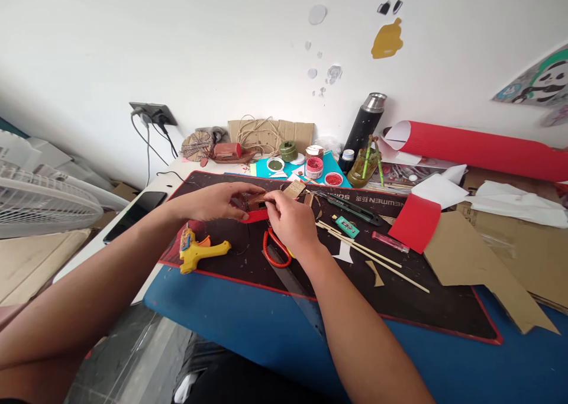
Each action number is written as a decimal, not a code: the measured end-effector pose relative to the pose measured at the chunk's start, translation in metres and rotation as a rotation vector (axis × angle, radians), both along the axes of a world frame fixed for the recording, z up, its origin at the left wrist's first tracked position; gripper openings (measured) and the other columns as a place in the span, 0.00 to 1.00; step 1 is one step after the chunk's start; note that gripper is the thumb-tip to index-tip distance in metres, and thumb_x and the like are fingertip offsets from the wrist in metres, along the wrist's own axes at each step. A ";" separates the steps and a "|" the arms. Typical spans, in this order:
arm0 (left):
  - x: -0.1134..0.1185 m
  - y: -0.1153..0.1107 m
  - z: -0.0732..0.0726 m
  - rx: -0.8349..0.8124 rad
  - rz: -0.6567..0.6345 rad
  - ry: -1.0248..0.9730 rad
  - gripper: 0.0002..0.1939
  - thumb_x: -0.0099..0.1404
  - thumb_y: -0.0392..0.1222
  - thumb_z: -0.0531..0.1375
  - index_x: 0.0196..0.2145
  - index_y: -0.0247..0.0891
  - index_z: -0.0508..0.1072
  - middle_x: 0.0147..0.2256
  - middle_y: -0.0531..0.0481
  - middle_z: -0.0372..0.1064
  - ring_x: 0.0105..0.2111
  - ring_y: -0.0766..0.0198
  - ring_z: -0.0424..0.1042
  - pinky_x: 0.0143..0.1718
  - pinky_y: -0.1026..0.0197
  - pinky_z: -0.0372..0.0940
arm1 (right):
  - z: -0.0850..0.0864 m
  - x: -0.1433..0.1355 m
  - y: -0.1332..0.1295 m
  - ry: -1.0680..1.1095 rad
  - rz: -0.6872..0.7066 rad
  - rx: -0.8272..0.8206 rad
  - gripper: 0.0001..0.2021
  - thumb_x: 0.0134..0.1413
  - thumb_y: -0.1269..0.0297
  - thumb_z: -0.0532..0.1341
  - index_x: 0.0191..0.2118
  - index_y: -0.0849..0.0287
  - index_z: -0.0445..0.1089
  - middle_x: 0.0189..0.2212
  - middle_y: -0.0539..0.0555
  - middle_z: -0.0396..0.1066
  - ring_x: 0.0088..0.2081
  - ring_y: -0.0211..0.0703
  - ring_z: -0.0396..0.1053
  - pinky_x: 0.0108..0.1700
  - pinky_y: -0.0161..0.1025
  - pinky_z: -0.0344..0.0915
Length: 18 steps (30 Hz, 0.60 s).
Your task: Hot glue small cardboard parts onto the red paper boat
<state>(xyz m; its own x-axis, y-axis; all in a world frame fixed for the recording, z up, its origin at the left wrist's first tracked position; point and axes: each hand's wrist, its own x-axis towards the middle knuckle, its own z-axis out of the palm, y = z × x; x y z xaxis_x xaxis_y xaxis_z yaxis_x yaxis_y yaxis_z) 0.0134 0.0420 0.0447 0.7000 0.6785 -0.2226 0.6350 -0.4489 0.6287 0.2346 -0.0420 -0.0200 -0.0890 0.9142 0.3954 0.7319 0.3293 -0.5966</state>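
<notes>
Head | left hand (217, 200), right hand (290, 215) hold red piece (257, 216) | inside edges of mat (435, 315)

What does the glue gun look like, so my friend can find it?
Start with the big black mat with the red border. Go to its left end, near the front edge, just below the left hand. The glue gun lies there: it's yellow with an orange trigger, unlike the red loop handle to its right.
</notes>
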 end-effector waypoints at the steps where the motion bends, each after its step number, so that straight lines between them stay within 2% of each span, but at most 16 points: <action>1: 0.000 0.000 0.000 -0.005 -0.005 -0.008 0.37 0.63 0.51 0.67 0.69 0.51 0.70 0.59 0.47 0.79 0.51 0.50 0.79 0.48 0.56 0.73 | 0.000 0.000 0.000 -0.017 0.000 0.004 0.10 0.75 0.64 0.57 0.52 0.51 0.76 0.37 0.52 0.84 0.38 0.49 0.80 0.35 0.40 0.56; 12: -0.001 0.002 -0.001 -0.080 -0.025 -0.061 0.37 0.62 0.54 0.68 0.68 0.52 0.72 0.55 0.46 0.80 0.50 0.49 0.80 0.49 0.53 0.73 | 0.001 -0.001 0.000 -0.154 -0.014 0.018 0.10 0.75 0.66 0.56 0.50 0.54 0.76 0.39 0.55 0.85 0.35 0.48 0.79 0.33 0.40 0.52; 18: -0.002 0.004 -0.002 -0.119 -0.049 -0.065 0.37 0.65 0.51 0.68 0.70 0.52 0.69 0.59 0.46 0.79 0.54 0.48 0.79 0.53 0.52 0.73 | 0.001 0.001 0.000 -0.144 0.009 0.023 0.10 0.76 0.65 0.55 0.48 0.53 0.76 0.41 0.55 0.85 0.36 0.48 0.79 0.34 0.40 0.53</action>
